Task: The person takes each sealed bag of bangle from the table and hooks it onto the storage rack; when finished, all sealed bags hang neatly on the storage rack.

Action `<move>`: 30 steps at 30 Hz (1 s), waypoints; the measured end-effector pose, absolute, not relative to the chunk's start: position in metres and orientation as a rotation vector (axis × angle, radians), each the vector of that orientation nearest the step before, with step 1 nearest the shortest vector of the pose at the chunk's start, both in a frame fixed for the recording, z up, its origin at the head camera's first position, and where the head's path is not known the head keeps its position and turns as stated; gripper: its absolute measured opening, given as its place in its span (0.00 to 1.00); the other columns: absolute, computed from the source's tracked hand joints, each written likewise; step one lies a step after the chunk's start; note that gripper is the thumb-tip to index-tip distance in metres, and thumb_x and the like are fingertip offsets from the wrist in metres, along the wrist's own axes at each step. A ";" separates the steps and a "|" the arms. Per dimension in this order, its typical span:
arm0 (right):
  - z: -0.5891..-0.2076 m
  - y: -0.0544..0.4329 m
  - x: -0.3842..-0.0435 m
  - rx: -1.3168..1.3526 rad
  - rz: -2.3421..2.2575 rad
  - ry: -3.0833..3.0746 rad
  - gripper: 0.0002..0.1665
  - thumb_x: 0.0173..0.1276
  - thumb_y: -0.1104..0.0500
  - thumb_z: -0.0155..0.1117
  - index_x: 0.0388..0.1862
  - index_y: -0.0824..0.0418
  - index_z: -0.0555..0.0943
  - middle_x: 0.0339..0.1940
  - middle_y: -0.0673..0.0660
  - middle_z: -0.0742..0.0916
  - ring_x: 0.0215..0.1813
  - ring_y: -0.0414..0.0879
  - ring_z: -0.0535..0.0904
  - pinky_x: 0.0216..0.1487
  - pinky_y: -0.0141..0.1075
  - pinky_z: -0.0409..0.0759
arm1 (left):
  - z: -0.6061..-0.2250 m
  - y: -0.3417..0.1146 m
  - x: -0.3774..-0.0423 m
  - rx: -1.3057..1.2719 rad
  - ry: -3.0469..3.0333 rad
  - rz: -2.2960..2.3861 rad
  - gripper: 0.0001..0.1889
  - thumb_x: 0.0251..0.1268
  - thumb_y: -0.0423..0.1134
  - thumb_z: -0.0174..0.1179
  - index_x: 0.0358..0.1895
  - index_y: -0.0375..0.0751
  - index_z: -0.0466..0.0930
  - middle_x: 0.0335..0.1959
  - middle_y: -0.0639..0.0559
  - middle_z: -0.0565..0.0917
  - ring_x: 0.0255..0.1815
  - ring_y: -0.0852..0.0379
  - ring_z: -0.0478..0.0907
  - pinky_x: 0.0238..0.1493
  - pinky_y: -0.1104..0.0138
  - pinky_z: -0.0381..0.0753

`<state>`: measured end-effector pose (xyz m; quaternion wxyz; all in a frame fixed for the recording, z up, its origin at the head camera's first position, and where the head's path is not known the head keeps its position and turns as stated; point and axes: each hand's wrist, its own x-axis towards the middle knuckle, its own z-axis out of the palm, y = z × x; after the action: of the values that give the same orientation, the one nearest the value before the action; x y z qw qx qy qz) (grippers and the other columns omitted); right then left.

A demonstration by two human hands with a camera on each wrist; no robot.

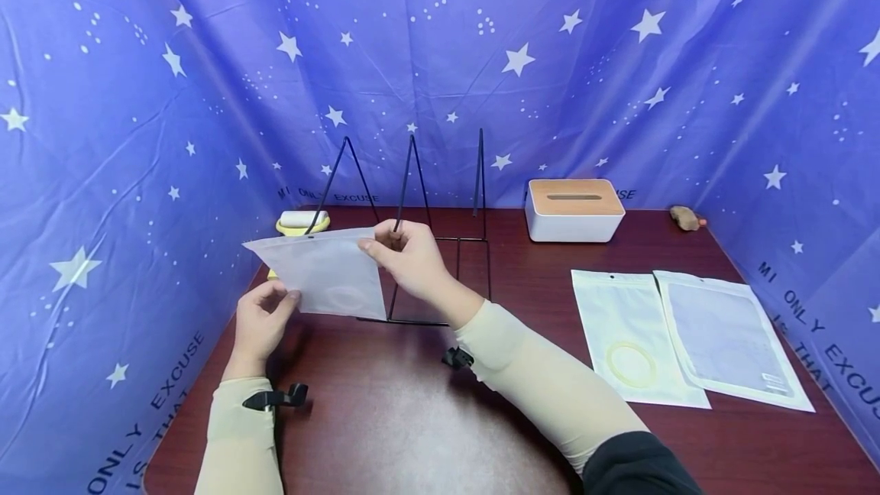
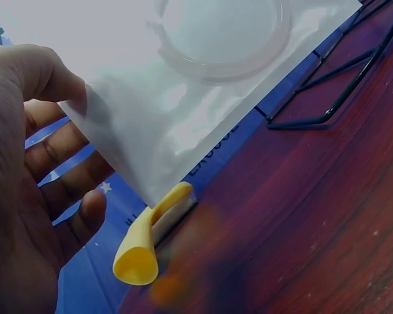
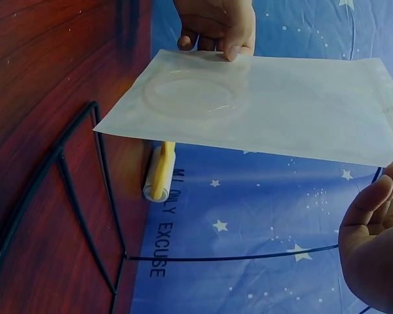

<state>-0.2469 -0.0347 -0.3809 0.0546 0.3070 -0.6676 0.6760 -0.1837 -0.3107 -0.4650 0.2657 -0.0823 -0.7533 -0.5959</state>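
A flat white pouch hangs between my two hands in front of the black wire rack, covering part of it. A pale ring-shaped thing shows through the pouch near its lower end. My left hand pinches the pouch's left edge between thumb and fingers, the other fingers spread behind. With thumb and fingers my right hand grips the upper right corner, close by the punched hole end. Behind the pouch lies a lint roller with a yellow handle, partly hidden in the head view.
Two more white pouches lie at the right, the nearer-left one with a yellowish ring inside, the other overlapping it. A white tissue box with a wooden lid stands at the back. A small brown object sits at the far right corner.
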 end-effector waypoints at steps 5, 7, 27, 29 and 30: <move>-0.380 -0.037 -0.246 0.947 2.039 -2.024 0.05 0.71 0.61 0.72 0.37 0.63 0.87 0.21 0.51 0.81 0.25 0.41 0.74 0.27 0.33 0.71 | -0.465 -0.312 -0.184 -0.218 -2.014 -1.610 0.05 0.62 0.16 0.63 0.30 0.21 0.79 0.22 0.45 0.82 0.24 0.65 0.77 0.29 0.74 0.76; -0.379 -0.038 -0.247 0.953 2.036 -2.020 0.05 0.72 0.61 0.72 0.37 0.62 0.87 0.21 0.51 0.82 0.25 0.41 0.74 0.27 0.33 0.71 | -0.465 -0.313 -0.184 -0.221 -2.014 -1.605 0.04 0.63 0.16 0.63 0.30 0.21 0.79 0.23 0.46 0.82 0.25 0.65 0.78 0.29 0.75 0.76; -0.383 -0.038 -0.258 0.853 2.081 -2.031 0.08 0.71 0.60 0.74 0.34 0.63 0.85 0.21 0.51 0.81 0.24 0.42 0.75 0.27 0.32 0.73 | -0.465 -0.310 -0.186 -0.221 -2.008 -1.583 0.03 0.66 0.19 0.63 0.34 0.18 0.80 0.22 0.34 0.79 0.25 0.65 0.77 0.29 0.74 0.75; -0.385 -0.038 -0.260 0.834 2.093 -2.026 0.08 0.70 0.61 0.74 0.34 0.63 0.84 0.21 0.50 0.82 0.24 0.42 0.76 0.26 0.32 0.73 | -0.466 -0.310 -0.187 -0.199 -2.005 -1.593 0.05 0.68 0.21 0.64 0.36 0.17 0.81 0.22 0.35 0.79 0.25 0.65 0.77 0.29 0.74 0.75; -0.386 -0.038 -0.261 0.827 2.100 -2.025 0.08 0.70 0.62 0.74 0.34 0.63 0.84 0.22 0.49 0.82 0.24 0.42 0.76 0.27 0.32 0.73 | -0.466 -0.310 -0.188 -0.190 -2.007 -1.593 0.06 0.68 0.22 0.64 0.36 0.17 0.81 0.22 0.36 0.79 0.25 0.65 0.77 0.29 0.74 0.75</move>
<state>-0.2608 -0.0379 -0.3859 0.0549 0.2722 -0.6669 0.6915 -0.1883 -0.3100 -0.4660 0.2821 -0.0710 -0.7494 -0.5949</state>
